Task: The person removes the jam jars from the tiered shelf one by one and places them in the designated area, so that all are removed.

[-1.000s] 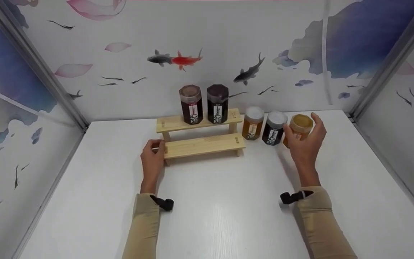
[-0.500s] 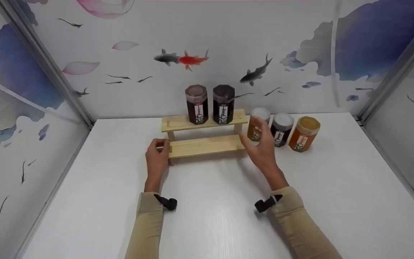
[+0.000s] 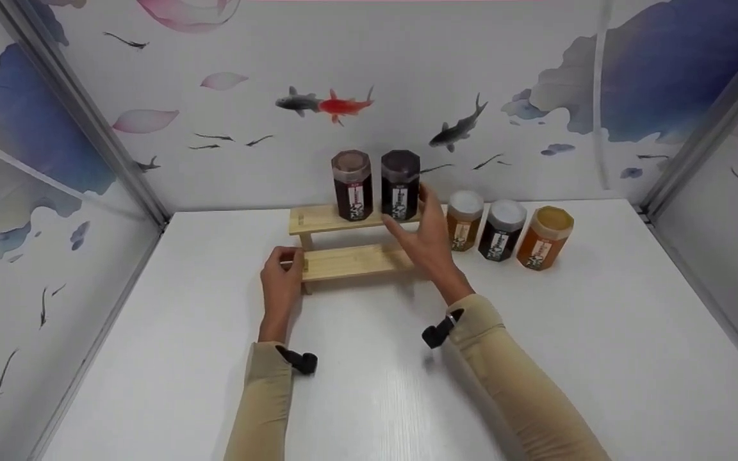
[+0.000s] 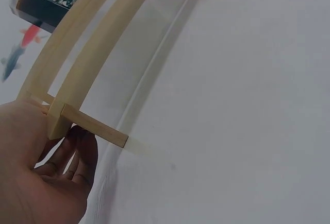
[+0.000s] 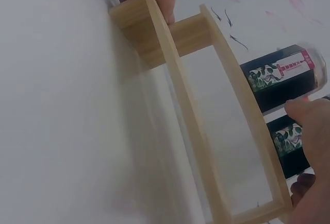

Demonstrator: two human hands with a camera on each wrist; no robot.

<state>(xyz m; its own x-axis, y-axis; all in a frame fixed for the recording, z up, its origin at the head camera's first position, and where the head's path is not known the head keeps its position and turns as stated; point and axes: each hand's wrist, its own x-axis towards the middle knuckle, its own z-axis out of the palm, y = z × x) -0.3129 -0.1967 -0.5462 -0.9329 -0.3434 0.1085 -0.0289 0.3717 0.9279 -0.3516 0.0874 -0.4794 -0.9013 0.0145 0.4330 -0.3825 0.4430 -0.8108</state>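
In the head view, a two-step pale wooden rack (image 3: 350, 261) stands on the white table. My left hand (image 3: 280, 282) grips the left end of its lower step; the left wrist view shows the fingers curled beneath that wooden end (image 4: 61, 118). Two dark octagonal jars are upright on the upper step: a brown-lidded one (image 3: 352, 187) on the left and a dark-lidded one (image 3: 400, 182) on the right. Around the dark-lidded jar's right side and lower front, my right hand (image 3: 430, 243) has its fingers and thumb curled. Its far-side fingertips are partly hidden.
Right of the rack, three jars stand in a row on the table: an amber jar with a white lid (image 3: 464, 221), a dark jar with a white lid (image 3: 502, 230) and an orange jar with a yellow lid (image 3: 544, 238). A painted wall rises close behind.
My right hand has left the orange jar and moved leftward to the dark-lidded jar on the upper step. My left hand stays on the rack. The view has shifted slightly.
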